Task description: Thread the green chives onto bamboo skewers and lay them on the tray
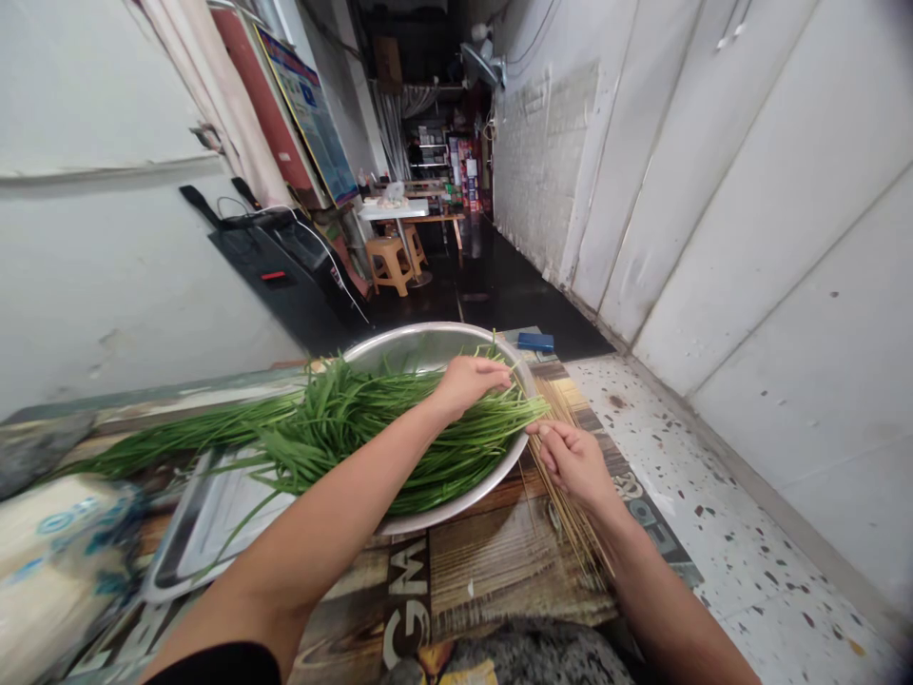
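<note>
A large metal basin [442, 335] holds a heap of long green garlic chives [378, 419], their pale cut ends pointing right over the rim. My left hand [475, 382] is above the right part of the heap, fingers closed together on some chive stems. At the basin's right rim, my right hand [571, 461] is curled with thumb and forefinger pinched by the cut ends. Whatever is in that pinch is too small to make out. Thin bamboo skewers [571, 514] lie spread on the table under and beside my right hand.
The basin stands on a wood-patterned table [492, 571]. Left are a metal tray [214, 533], a plastic-wrapped bundle [64, 561] and more chives. A blue box [534, 342] lies behind the basin. Beyond are stools [389, 264], a small white table [392, 209] and a right-hand wall [713, 190].
</note>
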`<state>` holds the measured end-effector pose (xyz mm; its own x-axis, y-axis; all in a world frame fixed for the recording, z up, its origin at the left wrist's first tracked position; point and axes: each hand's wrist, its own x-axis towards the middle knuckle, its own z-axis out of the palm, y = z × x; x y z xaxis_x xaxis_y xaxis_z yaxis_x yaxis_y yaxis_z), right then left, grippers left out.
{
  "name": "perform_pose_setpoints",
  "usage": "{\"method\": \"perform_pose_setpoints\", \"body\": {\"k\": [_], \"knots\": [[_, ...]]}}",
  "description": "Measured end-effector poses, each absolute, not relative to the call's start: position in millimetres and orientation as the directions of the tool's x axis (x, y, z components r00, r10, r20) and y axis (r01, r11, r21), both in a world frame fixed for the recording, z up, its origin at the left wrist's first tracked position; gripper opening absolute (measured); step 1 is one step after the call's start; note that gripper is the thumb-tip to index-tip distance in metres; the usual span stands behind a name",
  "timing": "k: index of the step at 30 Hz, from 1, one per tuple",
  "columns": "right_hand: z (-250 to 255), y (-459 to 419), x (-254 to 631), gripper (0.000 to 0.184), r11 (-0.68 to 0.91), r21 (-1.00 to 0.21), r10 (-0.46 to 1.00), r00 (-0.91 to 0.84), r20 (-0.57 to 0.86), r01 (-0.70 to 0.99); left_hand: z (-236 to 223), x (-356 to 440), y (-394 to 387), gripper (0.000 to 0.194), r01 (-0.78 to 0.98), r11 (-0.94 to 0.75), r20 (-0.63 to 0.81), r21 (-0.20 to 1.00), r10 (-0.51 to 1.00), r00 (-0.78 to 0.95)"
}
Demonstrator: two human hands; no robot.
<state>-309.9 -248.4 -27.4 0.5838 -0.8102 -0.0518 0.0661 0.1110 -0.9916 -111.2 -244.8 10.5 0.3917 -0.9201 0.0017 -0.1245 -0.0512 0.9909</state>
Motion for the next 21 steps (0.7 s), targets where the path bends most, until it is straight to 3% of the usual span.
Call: {"method": "perform_pose_setpoints", "body": {"k": [21], "knots": [[-27.7, -249.4, -309.6, 0.045, 0.107, -0.991, -0.809, 0.587, -0.043, 0.075, 11.4, -110.7, -244.1, 0.015, -0.17, -0.06, 0.009, 0.984, -0.925, 0.38]]}}
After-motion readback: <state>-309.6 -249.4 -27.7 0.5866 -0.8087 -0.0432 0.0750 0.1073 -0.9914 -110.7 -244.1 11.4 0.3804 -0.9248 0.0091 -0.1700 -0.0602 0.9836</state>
